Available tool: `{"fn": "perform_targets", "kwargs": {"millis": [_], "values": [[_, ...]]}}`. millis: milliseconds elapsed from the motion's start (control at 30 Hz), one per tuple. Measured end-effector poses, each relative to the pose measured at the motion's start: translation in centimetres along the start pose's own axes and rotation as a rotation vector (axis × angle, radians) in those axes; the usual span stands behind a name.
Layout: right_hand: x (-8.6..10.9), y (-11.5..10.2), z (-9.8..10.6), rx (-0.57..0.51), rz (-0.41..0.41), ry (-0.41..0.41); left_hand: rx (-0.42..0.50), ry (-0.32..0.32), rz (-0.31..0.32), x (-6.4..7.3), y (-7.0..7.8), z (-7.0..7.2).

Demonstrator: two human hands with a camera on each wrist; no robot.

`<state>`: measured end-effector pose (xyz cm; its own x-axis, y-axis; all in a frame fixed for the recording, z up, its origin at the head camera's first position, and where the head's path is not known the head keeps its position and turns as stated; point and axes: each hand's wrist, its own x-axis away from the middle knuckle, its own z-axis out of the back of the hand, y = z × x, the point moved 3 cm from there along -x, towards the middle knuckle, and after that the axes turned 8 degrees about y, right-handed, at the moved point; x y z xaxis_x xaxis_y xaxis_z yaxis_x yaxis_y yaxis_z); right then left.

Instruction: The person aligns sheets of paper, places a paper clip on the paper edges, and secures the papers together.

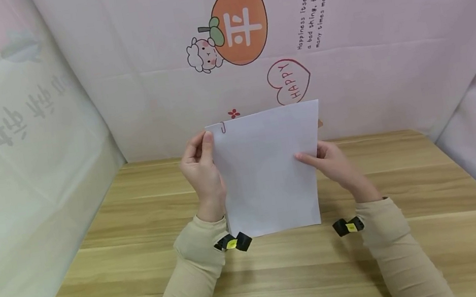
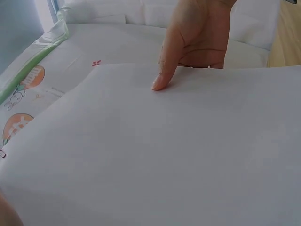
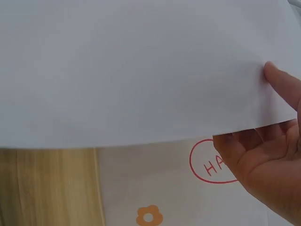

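Observation:
Blank white paper is held up above the table, roughly upright; whether it is one sheet or several I cannot tell. A red paper clip sits on its top edge near the upper left corner. My left hand pinches the left edge just below that corner, beside the clip. On the opposite side my right hand grips the right edge, thumb on the front face and the other fingers behind the paper. The right wrist view shows that thumb pressed on the white surface.
A wood-grain table lies beneath. Behind it hangs a pale printed cloth with an orange fruit and a red heart, and cloth also covers both sides. Small black cameras are strapped at both wrists, over beige sleeves.

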<state>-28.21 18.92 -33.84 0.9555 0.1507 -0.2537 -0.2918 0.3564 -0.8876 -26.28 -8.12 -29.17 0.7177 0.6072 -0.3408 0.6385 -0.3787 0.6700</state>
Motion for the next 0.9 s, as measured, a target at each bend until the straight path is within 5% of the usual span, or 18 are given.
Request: {"fn": "perform_targets", "kwargs": {"millis": [333, 700, 900], "values": [[-0.1, 0.2, -0.8, -0.019, -0.070, 0.077, -0.044, 0.006, 0.020, -0.1, -0.6, 0.0], [0.1, 0.9, -0.9, -0.109, -0.168, 0.115, -0.206, -0.084, 0.135, -0.2, -2.6, 0.0], [0.1, 1.0, -0.5, -0.097, -0.194, 0.139, -0.384, -0.177, 0.238, -0.3, -3.9, 0.4]]}}
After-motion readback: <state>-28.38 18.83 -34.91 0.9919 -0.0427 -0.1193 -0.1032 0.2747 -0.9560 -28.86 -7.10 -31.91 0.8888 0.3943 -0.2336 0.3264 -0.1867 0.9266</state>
